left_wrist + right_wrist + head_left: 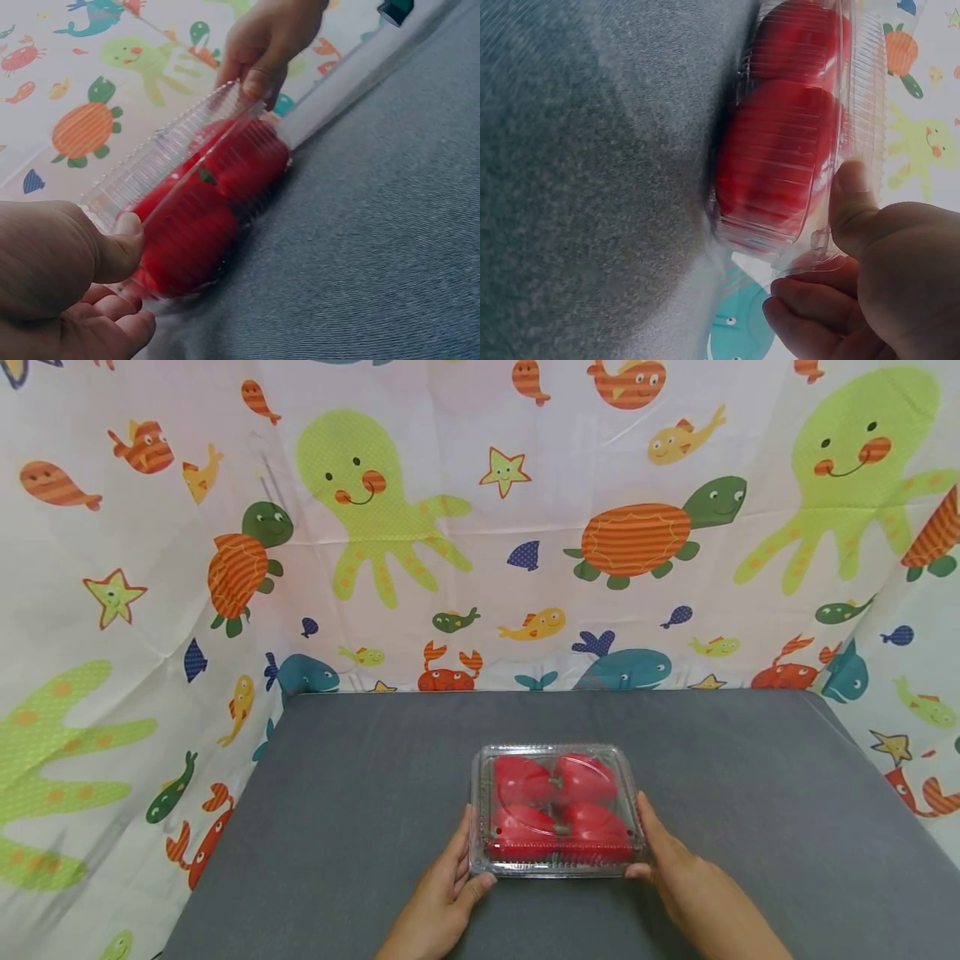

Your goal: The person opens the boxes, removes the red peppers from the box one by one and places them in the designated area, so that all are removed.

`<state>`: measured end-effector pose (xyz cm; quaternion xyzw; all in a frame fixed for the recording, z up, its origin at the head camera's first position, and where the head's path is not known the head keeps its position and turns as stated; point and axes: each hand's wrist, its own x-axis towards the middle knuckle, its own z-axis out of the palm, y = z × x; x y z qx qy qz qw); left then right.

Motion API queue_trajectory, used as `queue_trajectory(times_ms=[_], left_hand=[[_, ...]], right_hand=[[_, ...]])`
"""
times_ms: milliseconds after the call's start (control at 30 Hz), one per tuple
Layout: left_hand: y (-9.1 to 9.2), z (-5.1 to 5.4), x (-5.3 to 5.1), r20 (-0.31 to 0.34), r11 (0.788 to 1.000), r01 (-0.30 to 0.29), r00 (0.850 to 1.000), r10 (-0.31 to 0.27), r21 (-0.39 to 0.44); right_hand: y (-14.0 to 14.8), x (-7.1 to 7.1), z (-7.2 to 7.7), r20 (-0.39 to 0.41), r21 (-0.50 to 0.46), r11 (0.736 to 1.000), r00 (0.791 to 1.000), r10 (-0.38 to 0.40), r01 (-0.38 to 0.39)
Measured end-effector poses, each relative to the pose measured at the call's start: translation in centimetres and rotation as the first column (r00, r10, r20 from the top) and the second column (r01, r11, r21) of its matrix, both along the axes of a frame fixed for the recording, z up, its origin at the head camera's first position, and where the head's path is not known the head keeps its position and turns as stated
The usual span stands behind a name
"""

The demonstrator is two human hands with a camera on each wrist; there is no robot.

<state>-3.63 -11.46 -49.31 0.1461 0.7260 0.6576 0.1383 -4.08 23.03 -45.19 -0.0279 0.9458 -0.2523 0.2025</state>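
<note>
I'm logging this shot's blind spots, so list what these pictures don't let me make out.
Every view: the underside of the box, hidden because it faces the grey cloth.
Head view: some fingers of the right hand, hidden by the hand itself.
Left wrist view: a dark green thing, cut off by the top edge; too little shows to name it.
Right wrist view: the box's far end, cut off by the top edge.

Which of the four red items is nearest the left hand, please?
The near-left red item in the head view, at the corner of the box by the left hand; the others lie farther back or right.
</note>
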Motion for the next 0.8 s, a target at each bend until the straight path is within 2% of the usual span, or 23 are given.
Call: queue_trajectory(times_ms=[133, 500, 633, 800], left_hand=[[-0.3, 0.1, -0.1, 0.016, 1.0, 0.015, 1.0, -0.015, 0.021], [-0.6, -0.1, -0.3, -0.018, 0.999, 0.036, 0.999, -0.036, 0.01], [-0.6, -0.2, -0.4, -0.029, 0.999, 0.046, 0.999, -0.046, 0.004], [-0.5, 0.1, -0.6, 0.005, 1.0, 0.019, 1.0, -0.019, -0.017]], right_hand=[[-0.1, 0.0, -0.1, 0.006, -0.009, 1.0, 1.0, -0.005, 0.005], [-0.3, 0.2, -0.3, -0.055, 0.001, 1.0, 0.998, -0.002, 0.002], [-0.5, 0.3, -0.3, -0.148, 0.049, 0.999, 0.989, 0.022, -0.015], [-1.3, 0.8, -0.3, -0.286, 0.108, 0.994, 0.958, 0.023, 0.008]])
